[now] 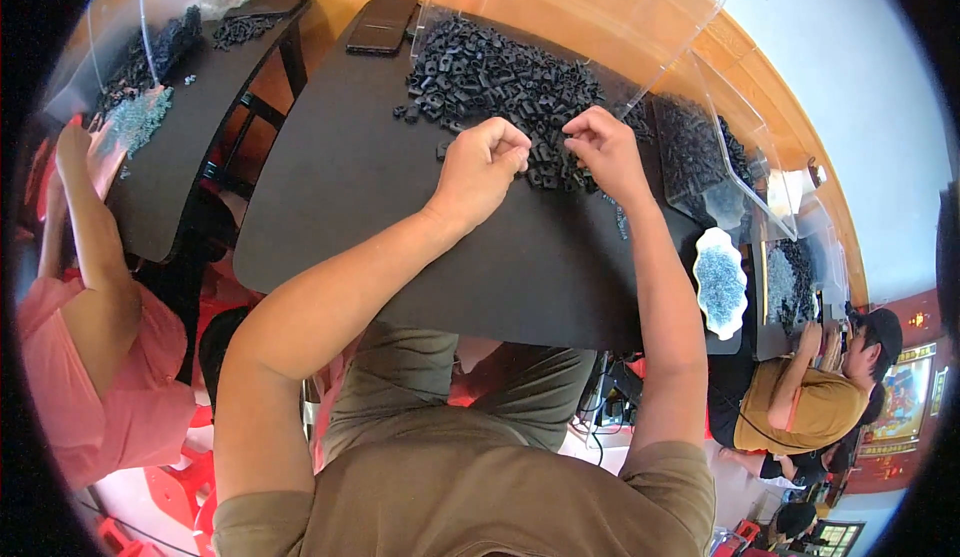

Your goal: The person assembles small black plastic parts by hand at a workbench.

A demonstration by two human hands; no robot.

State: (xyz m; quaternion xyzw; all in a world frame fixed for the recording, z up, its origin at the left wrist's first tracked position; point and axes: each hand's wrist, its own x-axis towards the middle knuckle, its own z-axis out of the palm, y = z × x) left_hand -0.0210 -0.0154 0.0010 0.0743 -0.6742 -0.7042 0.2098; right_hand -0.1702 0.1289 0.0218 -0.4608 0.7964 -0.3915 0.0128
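Note:
Over the dark tabletop (480, 267), both my hands are raised at the near edge of a heap of small black plastic parts (500, 77). My left hand (478, 169) is closed, thumb pressed to the fingertips. To its right, with a gap between them, my right hand (608, 152) is also pinched, fingers bent toward the thumb. Whatever lies in either pinch is too small or hidden to make out. Beside my right wrist, a few tiny bluish pieces (621, 220) lie on the table.
A clear plastic bin (590, 2) rises behind the heap; another clear bin (695, 147) with black parts stands right. A white scalloped dish (728, 333) holds small bluish pieces. A dark phone (383, 25) lies at the back left. People work at tables on both sides.

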